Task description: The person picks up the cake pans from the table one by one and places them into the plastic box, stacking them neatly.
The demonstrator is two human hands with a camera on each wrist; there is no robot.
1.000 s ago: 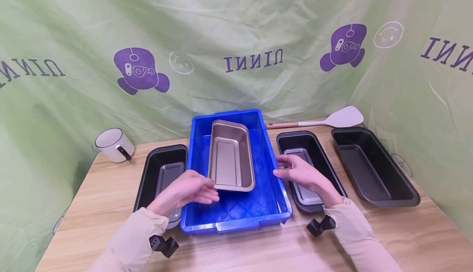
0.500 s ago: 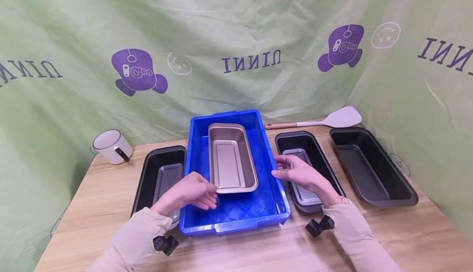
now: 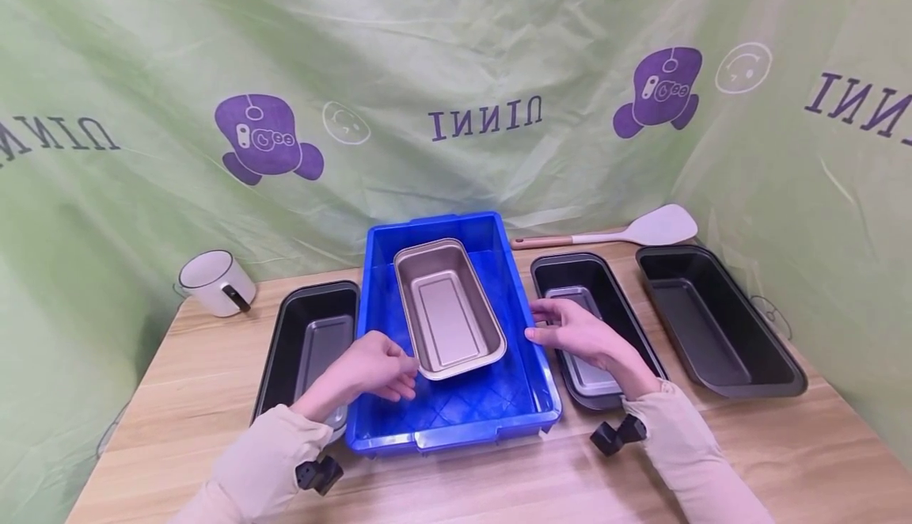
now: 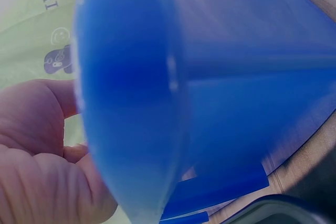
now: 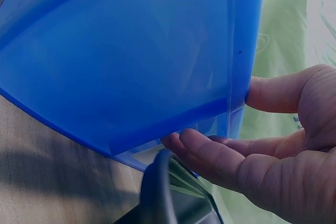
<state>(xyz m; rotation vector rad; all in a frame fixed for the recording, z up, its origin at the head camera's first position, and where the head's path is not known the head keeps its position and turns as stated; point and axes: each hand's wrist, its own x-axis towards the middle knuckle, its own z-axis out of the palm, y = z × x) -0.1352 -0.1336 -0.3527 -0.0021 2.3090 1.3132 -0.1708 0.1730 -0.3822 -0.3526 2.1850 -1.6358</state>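
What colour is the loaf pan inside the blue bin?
The loaf pan is a brownish, champagne-like metallic; it shows best in the head view.

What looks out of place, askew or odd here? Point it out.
The gold loaf pan is askew in the blue bin: its long sides are turned at an angle to the bin's. Lettering on the green backdrop also doesn't read the right way round. No spill shows.

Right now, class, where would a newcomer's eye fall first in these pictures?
Probably on the blue bin in the middle of the table, framing a bronze loaf pan, with the left hand at the pan's near left corner. Next, perhaps, the purple figures on the green curtain behind.
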